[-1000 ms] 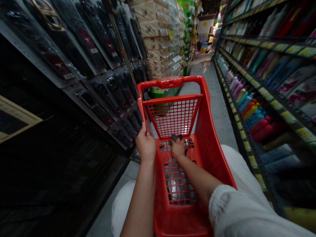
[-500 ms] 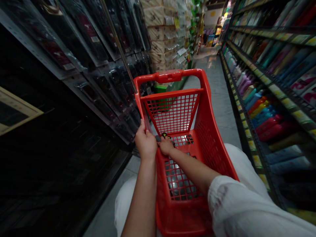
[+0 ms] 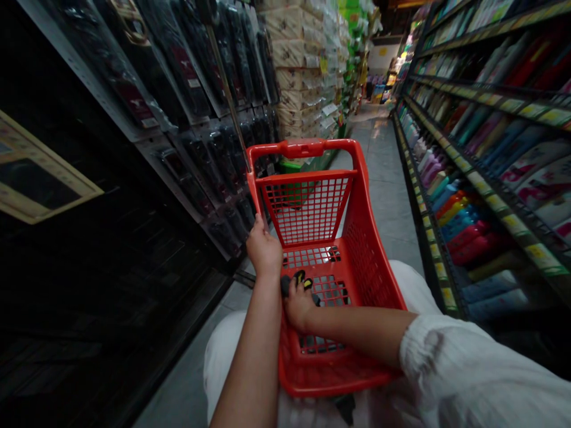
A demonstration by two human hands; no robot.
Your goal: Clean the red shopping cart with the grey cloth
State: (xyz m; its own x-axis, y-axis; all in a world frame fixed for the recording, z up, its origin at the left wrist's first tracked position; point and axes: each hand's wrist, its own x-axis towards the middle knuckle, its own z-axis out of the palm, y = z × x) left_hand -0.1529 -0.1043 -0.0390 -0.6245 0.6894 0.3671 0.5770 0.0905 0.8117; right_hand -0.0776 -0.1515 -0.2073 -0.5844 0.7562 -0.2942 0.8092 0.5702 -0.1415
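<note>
A small red plastic shopping cart (image 3: 375, 261) with latticed walls and floor stands between my white-clad knees. My left hand (image 3: 264, 249) is closed round the cart's left rim, near the foot of a thin pole (image 3: 227, 89). Down inside the basket, my right hand (image 3: 300, 306) is closed on a dark grey item with black and yellow parts (image 3: 304, 280), pressed near the left wall and floor. My palm and fingers cover much of that item, so its kind does not show. The cart's handle bar (image 3: 307, 147) is at the far end.
On the left, dark packaged goods (image 3: 191, 77) hang on a rack beside a black panel (image 3: 111, 285). Stacked tan packages (image 3: 297, 77) rise beyond the cart. Shelves of colourful bottles (image 3: 464, 220) line the right. A grey tiled aisle (image 3: 379, 148) runs ahead.
My right hand has moved toward me along the basket with the dark grey item, which shows more now. My left hand stays on the rim. The view has shifted slightly.
</note>
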